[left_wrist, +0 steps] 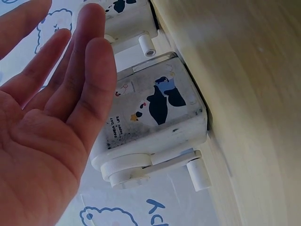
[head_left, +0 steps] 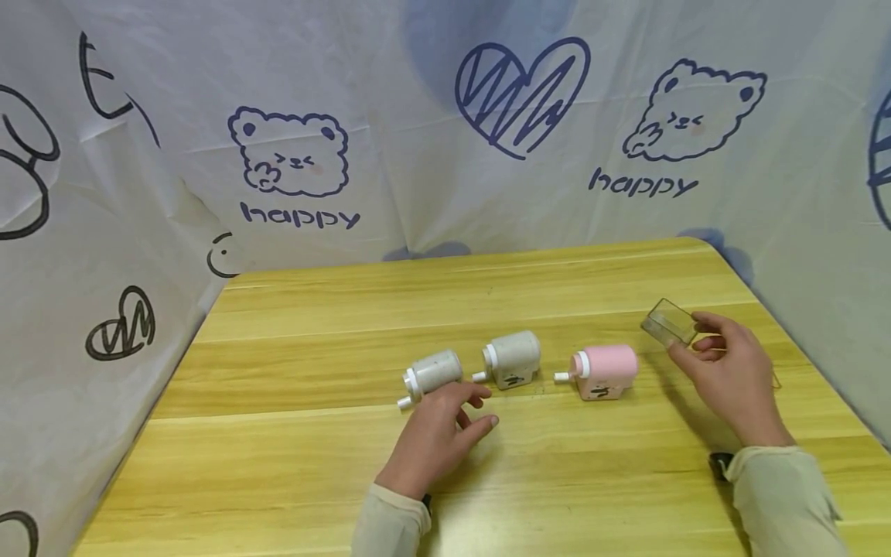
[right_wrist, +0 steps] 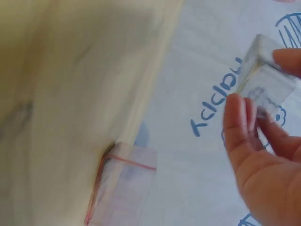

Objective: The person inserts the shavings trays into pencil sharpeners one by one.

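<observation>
Three crank-handled pencil sharpeners stand on the table: a pale grey one [head_left: 436,371] at left, another pale grey one [head_left: 513,357] in the middle and a pink one [head_left: 604,373] at right. My left hand [head_left: 440,429] is by the leftmost sharpener, fingers loosely bent with nothing between them. In the left wrist view its fingers overlap a sharpener [left_wrist: 155,103] with a dark printed picture; contact cannot be told. Right of the pink sharpener, my right hand [head_left: 727,379] pinches a small clear box [head_left: 668,322] between thumb and fingers, raised above the table.
Another clear box with a pinkish-red edge [right_wrist: 124,181] rests on the table near the right side, mostly behind my right hand in the head view. The wooden table [head_left: 334,309] ends at a white cloth [head_left: 418,155] with drawn bears and hearts.
</observation>
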Demonstrator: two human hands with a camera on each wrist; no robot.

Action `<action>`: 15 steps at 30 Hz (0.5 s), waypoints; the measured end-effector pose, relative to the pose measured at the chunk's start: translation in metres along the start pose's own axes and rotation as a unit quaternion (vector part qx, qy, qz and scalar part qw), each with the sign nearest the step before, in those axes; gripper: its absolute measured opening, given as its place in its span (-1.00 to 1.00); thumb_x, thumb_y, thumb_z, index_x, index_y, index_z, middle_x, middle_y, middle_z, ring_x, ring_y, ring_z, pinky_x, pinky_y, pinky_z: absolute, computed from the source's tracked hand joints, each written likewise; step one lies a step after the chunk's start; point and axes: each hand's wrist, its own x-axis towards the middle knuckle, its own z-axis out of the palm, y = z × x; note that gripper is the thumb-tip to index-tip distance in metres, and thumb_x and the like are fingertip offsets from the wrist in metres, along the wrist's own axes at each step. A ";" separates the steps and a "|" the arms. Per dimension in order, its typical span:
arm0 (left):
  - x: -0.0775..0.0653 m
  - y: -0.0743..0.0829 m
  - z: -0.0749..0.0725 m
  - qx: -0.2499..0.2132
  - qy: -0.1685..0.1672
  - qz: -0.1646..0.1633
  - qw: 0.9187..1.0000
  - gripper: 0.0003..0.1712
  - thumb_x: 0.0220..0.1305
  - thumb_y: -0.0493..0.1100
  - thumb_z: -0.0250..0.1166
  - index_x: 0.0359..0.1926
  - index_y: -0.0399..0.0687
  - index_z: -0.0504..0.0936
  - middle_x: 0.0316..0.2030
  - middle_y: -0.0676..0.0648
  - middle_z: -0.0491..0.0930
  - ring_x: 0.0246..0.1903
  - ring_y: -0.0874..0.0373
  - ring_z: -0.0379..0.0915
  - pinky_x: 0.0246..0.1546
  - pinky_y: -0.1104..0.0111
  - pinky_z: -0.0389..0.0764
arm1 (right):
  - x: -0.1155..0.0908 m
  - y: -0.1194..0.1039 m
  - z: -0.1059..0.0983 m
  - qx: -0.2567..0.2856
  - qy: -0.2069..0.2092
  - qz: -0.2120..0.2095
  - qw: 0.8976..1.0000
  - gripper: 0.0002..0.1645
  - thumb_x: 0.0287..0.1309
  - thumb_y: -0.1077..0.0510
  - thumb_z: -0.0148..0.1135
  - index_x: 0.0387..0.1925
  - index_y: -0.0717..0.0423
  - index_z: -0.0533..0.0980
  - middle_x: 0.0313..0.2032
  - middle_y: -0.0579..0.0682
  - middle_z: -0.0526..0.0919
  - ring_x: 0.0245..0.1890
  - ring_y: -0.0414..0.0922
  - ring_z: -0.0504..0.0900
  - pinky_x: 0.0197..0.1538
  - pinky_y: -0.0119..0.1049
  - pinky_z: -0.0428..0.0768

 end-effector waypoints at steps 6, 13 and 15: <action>0.000 0.001 0.000 0.002 -0.005 -0.005 1.000 -0.62 0.25 0.00 0.28 0.03 -0.05 0.58 -0.15 -0.05 0.60 -0.46 0.37 0.42 -0.37 0.44 0.49 | -0.007 -0.021 0.005 0.083 0.017 -0.032 0.996 -0.32 0.05 -0.04 0.38 0.22 -0.03 0.43 -0.10 -0.04 0.49 -0.27 -0.29 0.49 -0.19 -0.61 0.42; 0.001 0.003 0.001 0.008 -0.008 -0.020 1.000 -0.57 0.23 0.01 0.30 0.08 -0.02 0.55 -0.10 -0.04 0.58 -0.46 0.37 0.41 -0.38 0.43 0.48 | -0.018 -0.047 0.018 0.134 -0.047 -0.134 0.981 -0.35 0.00 0.14 0.42 0.18 -0.11 0.45 -0.18 -0.05 0.50 -0.26 -0.17 0.48 -0.14 -0.52 0.45; 0.000 0.003 0.001 0.008 -0.008 -0.024 1.000 -0.55 0.23 0.01 0.31 0.10 -0.01 0.54 -0.09 -0.04 0.57 -0.46 0.36 0.40 -0.39 0.42 0.48 | -0.022 -0.052 0.023 0.139 -0.072 -0.159 0.975 -0.33 -0.03 0.17 0.44 0.18 -0.10 0.45 -0.20 -0.06 0.50 -0.28 -0.18 0.48 -0.16 -0.49 0.47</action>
